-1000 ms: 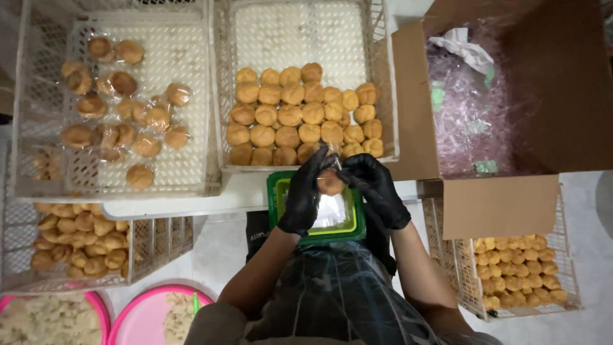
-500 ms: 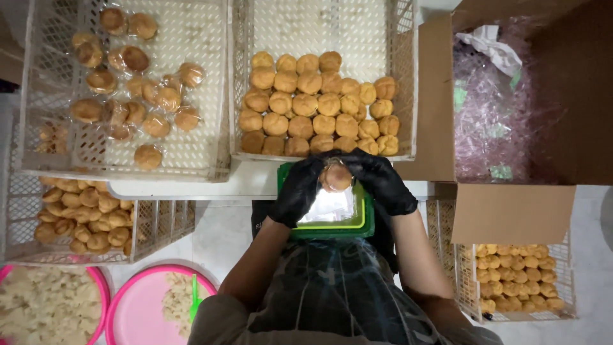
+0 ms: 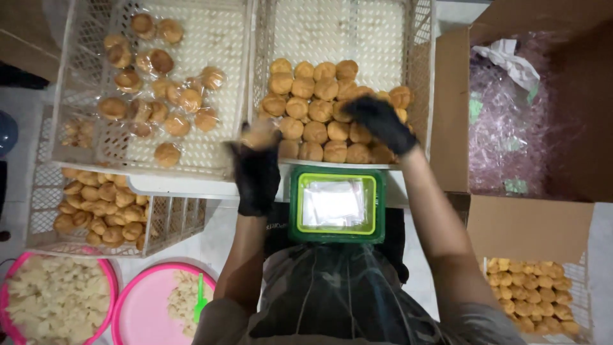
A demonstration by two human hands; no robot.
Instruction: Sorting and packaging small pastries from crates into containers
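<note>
I am looking straight down at my two black-gloved hands over crates of small round golden pastries. My left hand (image 3: 257, 171), just left of the frame's centre, is lifting a wrapped pastry (image 3: 258, 135) in a pinching grip at the fingertips; it is blurred, so I cannot tell the wrapping clearly. It is hanging at the seam between two white perforated crates. The left crate (image 3: 217, 38), in the upper left, is holding scattered pastries sealed in clear film. My right hand (image 3: 382, 122), upper centre-right, is resting palm down on the bare pastries (image 3: 313, 108) packed in tight rows in the middle crate (image 3: 345, 32); whether its fingers are closing on one I cannot tell. Directly below, against my body, a green-rimmed box (image 3: 336, 203) is keeping a stack of clear wrappers within easy reach. A cardboard box (image 3: 530, 227) is standing open at the right, and pink bowls (image 3: 143, 306) are sitting at lower left.
</note>
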